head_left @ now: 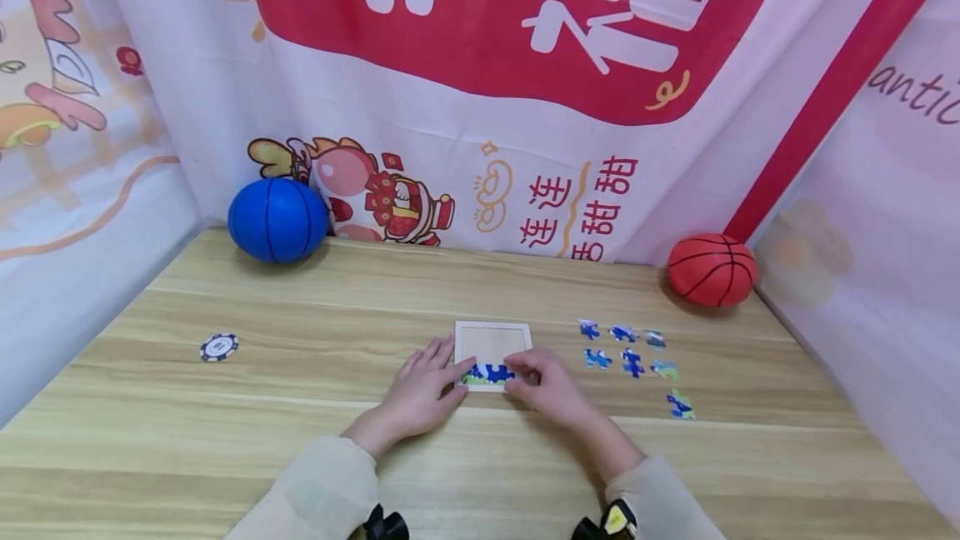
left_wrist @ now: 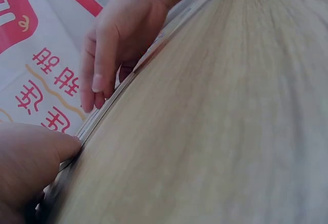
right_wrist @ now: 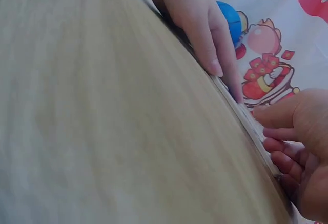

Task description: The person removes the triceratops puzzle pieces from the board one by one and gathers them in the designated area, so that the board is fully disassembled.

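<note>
A small square puzzle tray (head_left: 492, 327) with a pale border lies in front of me. Blue-and-green jigsaw pieces (head_left: 480, 377) fill part of its lower edge. My left hand (head_left: 423, 390) rests at the tray's left side, fingers spread, with index finger and thumb reaching over the border. My right hand (head_left: 551, 386) bends over the lower right; its index fingertip and thumb sit above and below the right end of a blue puzzle piece (head_left: 497, 372). Both wrist views show the hands low at the tabletop: the right hand (left_wrist: 123, 44) and the left hand (right_wrist: 200, 24). The pieces are hidden there.
Several loose puzzle pieces (head_left: 632, 362) lie in rows to the right of the tray. A round blue-and-white chip (head_left: 219, 347) is on the left. At the back stand a blue ball (head_left: 277, 221) and a red ball (head_left: 712, 270), before printed cloth walls (head_left: 420, 132).
</note>
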Demonstrator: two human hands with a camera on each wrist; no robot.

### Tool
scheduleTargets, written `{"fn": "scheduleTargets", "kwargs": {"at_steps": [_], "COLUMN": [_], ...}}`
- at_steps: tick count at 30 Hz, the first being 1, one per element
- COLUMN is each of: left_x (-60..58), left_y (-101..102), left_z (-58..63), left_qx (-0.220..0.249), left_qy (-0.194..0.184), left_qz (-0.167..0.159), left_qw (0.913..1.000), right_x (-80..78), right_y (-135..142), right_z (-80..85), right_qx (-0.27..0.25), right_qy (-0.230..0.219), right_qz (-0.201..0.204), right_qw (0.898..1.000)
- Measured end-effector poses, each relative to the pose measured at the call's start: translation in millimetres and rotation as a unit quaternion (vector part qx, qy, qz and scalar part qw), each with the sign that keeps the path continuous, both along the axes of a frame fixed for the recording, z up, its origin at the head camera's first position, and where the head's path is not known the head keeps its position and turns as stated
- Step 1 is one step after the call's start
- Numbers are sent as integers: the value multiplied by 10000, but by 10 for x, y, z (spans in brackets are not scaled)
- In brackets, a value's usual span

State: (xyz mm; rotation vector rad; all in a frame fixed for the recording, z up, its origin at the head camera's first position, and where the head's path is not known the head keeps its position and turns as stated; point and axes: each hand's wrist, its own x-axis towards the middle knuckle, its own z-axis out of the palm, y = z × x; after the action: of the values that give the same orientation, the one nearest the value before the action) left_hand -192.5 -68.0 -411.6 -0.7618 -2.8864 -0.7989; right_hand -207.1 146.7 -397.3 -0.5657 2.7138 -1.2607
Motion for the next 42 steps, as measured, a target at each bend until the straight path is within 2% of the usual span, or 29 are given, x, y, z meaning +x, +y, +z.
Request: {"fn": "scheduleTargets", "kwargs": {"at_steps": [6,15,25,31,42], "left_x": [5,17,1,-2,9], "left_y": [8,-8,12,28,32], "left_z": [6,5,-5,1,24], "left_qx": [11,27,-20,3,23], "left_qy": [41,92,83,87,58], "left_qz": [47,-5,-45,-35,-31], "left_qw": [10000,10000,10000,10000,10000], "right_x": [-2,27,21,13,10], "right_y": [-65,-119,-147,-144,-132], "right_z": [-82,-84,-58,-72,-94], "right_qx": [414,709,944,815,98], "right_qy": [526,741,748,924,662], "right_qz": [-173,-191,-159,-148,-271], "right_qw": [9976,9945,9926,9923,9974]}}
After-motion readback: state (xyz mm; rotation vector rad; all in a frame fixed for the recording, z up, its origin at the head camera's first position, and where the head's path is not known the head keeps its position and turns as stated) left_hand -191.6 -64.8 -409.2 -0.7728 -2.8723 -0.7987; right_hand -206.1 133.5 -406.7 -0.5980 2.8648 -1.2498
